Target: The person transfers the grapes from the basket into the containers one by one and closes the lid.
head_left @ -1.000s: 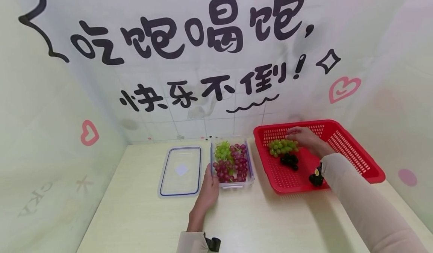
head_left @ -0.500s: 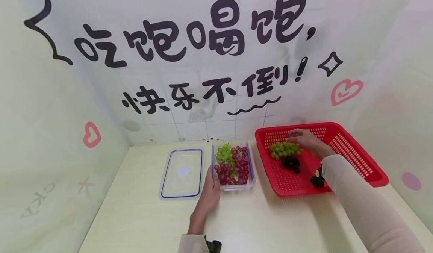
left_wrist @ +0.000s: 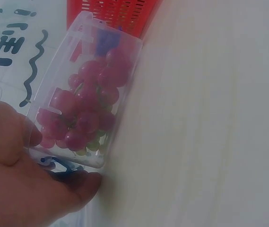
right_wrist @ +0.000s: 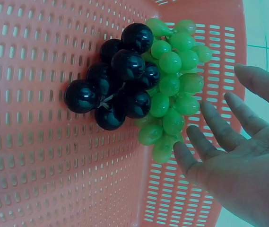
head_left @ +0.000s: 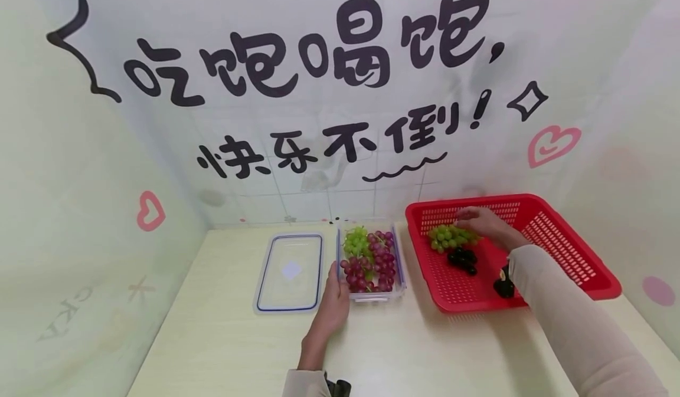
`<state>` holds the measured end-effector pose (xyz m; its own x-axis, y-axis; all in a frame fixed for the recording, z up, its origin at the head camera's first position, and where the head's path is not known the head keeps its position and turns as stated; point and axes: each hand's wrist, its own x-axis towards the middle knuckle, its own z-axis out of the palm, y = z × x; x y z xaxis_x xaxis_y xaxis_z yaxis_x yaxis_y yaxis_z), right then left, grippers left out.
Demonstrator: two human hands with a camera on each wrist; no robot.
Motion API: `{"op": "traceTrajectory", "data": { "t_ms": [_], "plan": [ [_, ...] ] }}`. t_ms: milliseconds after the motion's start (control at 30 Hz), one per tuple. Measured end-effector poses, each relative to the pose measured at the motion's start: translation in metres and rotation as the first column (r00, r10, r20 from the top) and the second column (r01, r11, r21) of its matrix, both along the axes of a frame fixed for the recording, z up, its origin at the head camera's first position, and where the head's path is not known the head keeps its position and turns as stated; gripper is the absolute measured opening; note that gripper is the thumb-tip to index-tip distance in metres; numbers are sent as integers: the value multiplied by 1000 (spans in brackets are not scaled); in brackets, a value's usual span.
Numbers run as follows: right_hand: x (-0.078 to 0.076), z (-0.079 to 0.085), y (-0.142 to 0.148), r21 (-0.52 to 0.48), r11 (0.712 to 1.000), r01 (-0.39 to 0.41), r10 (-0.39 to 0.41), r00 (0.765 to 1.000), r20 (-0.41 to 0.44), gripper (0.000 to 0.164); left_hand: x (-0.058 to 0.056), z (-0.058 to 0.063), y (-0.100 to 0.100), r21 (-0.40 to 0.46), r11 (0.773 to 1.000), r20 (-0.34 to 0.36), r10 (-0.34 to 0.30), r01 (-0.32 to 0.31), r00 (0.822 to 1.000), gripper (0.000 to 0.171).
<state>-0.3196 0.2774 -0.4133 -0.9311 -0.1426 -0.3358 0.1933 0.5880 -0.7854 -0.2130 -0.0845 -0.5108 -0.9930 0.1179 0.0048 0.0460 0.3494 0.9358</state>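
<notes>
My left hand (head_left: 334, 297) holds the left front corner of a clear food container (head_left: 372, 296). Its thumb shows low beside the blue-trimmed flap in the left wrist view. Inside the container lie red grapes (head_left: 384, 261) and a green bunch (head_left: 357, 242). My right hand (head_left: 486, 223) is over the red basket (head_left: 441, 302), fingers spread and nearly straight. Their fingertips are right at the edge of a bunch of green grapes (right_wrist: 172, 85), with nothing gripped. A bunch of black grapes (right_wrist: 127, 66) lies against the green one on the basket floor.
A clear lid (head_left: 289, 273) with a blue seal lies flat left of the container. A small dark thing (head_left: 504, 285) shows beside the right cuff, over the basket. A printed curtain (head_left: 239, 120) stands close behind the table (head_left: 223, 350).
Everything in the head view shifts slightly right and down as the camera moves. Both hands keep about the same places at the container and over the green grapes.
</notes>
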Motion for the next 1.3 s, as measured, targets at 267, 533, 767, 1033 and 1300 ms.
{"op": "traceTrajectory", "data": {
  "t_ms": [267,533,767,1033,1300],
  "plan": [
    [-2,-2,1,4,1000,-3,3,1000,20,55,2,1,2,14,1000,5,-7,7,1000,57],
    [-4,-5,0,16,1000,4,-4,1000,28,53,4,4,3,20,1000,6,-14,14,1000,57],
    [-4,-9,-1,44,999,-18,16,998,56,58,4,5,2,5,1000,8,-8,8,1000,57],
    [-9,-20,0,94,993,-68,61,996,70,58,2,2,0,2,1000,4,-6,6,1000,57],
    [-16,-34,3,106,992,-63,54,995,87,63,1,0,0,5,1000,8,-10,9,1000,57]
  ]
}}
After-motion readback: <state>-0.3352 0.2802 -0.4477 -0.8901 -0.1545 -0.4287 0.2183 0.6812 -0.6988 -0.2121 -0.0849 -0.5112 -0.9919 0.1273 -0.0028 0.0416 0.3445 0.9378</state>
